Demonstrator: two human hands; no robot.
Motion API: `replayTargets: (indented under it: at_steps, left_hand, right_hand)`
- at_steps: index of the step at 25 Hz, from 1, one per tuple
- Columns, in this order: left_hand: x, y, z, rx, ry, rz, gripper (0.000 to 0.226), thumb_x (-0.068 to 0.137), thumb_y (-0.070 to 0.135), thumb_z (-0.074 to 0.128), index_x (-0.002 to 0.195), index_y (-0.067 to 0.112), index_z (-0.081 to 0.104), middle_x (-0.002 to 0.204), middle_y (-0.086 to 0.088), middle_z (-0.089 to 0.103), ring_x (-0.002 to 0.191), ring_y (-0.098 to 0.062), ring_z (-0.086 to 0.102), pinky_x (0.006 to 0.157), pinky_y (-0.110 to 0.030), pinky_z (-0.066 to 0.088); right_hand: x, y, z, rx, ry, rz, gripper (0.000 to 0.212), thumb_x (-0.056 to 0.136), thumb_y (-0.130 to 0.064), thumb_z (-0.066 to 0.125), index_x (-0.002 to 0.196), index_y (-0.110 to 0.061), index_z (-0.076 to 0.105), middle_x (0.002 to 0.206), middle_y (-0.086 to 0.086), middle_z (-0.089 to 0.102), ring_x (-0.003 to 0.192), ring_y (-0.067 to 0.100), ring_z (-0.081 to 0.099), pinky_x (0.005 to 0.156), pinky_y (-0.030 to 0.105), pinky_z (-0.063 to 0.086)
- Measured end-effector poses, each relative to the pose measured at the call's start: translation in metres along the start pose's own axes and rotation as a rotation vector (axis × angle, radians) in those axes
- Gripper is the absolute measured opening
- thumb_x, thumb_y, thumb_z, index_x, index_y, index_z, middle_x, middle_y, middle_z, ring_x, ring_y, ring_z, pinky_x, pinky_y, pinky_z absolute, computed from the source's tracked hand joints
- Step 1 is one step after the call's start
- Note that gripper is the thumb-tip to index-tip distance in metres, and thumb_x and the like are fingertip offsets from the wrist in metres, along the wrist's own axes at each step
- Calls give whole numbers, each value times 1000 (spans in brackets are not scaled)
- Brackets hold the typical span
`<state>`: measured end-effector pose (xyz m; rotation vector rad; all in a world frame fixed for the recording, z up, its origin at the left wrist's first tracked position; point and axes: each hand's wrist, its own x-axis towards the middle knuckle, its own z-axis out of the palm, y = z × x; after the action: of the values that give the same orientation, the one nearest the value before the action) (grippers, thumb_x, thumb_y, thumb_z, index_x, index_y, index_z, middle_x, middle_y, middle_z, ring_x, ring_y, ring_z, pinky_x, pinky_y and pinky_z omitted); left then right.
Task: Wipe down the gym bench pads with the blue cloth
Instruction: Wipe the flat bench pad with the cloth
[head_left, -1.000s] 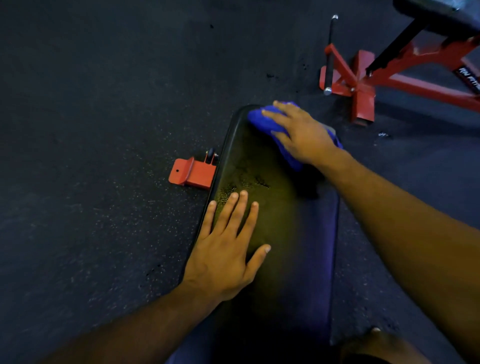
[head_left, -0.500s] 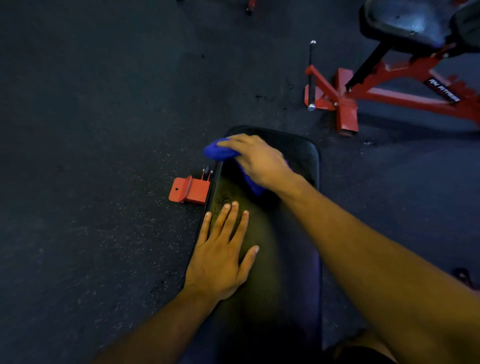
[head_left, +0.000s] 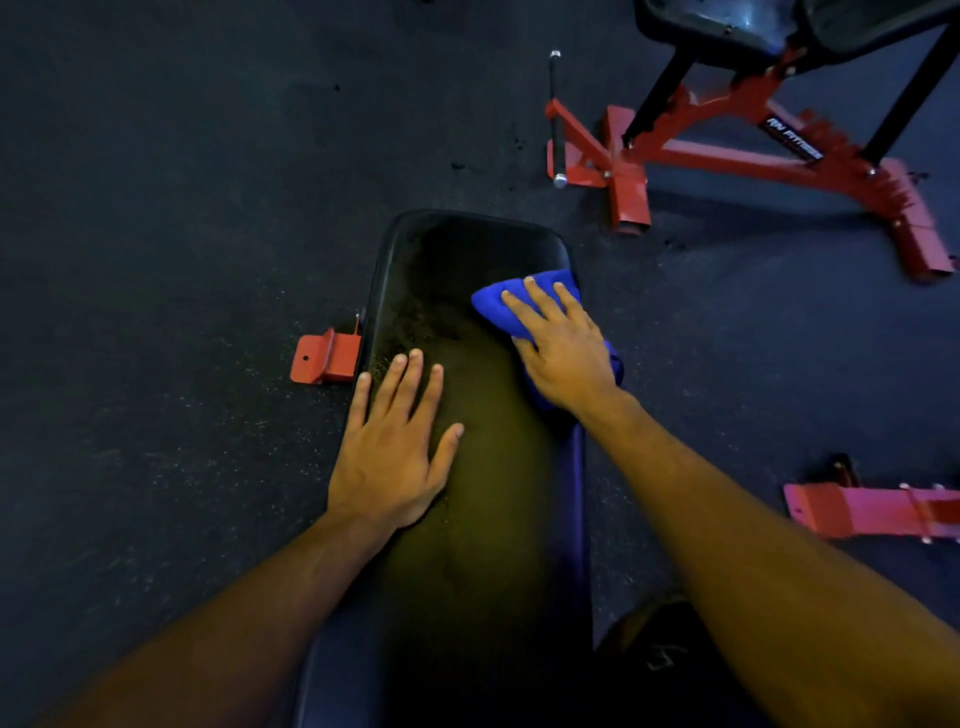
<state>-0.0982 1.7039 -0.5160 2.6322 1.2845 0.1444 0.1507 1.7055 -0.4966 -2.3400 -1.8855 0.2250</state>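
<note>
A long black bench pad (head_left: 467, 249) runs away from me down the middle of the head view. My left hand (head_left: 395, 447) lies flat on its left side with the fingers straight and spread. My right hand (head_left: 563, 348) presses the blue cloth (head_left: 498, 306) onto the pad's right edge with straight fingers. The cloth bunches under the palm and sticks out past the fingertips and beside the wrist.
A red foot bracket (head_left: 324, 358) juts from the bench's left side. Another bench with a red frame (head_left: 727, 156) and a black seat stands at the far right. A red frame piece (head_left: 872, 512) lies at right. Dark speckled rubber floor (head_left: 156, 208) surrounds everything.
My right hand has slid the blue cloth from the pad's far left corner across to its right edge and nearer to me. My left hand has stayed flat on the pad.
</note>
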Motion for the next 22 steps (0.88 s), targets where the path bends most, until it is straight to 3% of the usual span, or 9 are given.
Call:
replayTargets:
  at_steps: [2,6,10,14,18,22]
  left_hand:
    - [-2,0,-2,-12,-6,4,71,102,57,20,161,18,26,170,-8,16,158,-23,9,127,-51,7]
    - [-1,0,1,-14,-4,9,69,100,50,23,161,17,24,170,-9,15,158,-24,8,127,-51,6]
    - [1,-1,1,-24,1,1,69,100,50,23,161,17,23,170,-9,14,158,-23,7,127,-51,5]
    - [-1,0,2,-40,18,10,68,101,49,25,161,16,26,170,-9,16,158,-22,8,127,-51,4]
    - [-1,1,-2,-29,15,-1,69,100,50,28,160,17,27,169,-9,19,157,-23,12,127,-52,9]
    - [-6,3,-15,-41,-58,-20,74,99,58,25,162,18,22,171,-7,12,158,-20,5,128,-48,1]
  right_hand:
    - [-48,-11,-1,42,-7,-15,57,95,-40,39,151,-36,31,162,-4,25,149,32,20,114,56,30]
    - [-137,-39,4,58,-149,-8,60,97,-37,38,153,-39,19,165,-7,10,152,25,3,121,49,12]
    - [-64,-13,4,56,-21,-12,57,93,-29,39,150,-29,36,159,3,32,147,33,22,117,55,27]
    - [31,14,-2,81,12,82,53,97,-24,40,149,-29,37,159,4,31,147,36,21,115,56,29]
    - [8,2,5,68,90,88,55,97,-17,46,150,-28,38,160,2,30,147,35,22,116,52,30]
    - [-17,6,-21,78,-139,-90,57,95,-6,49,149,-22,41,159,6,31,146,35,25,121,44,20]
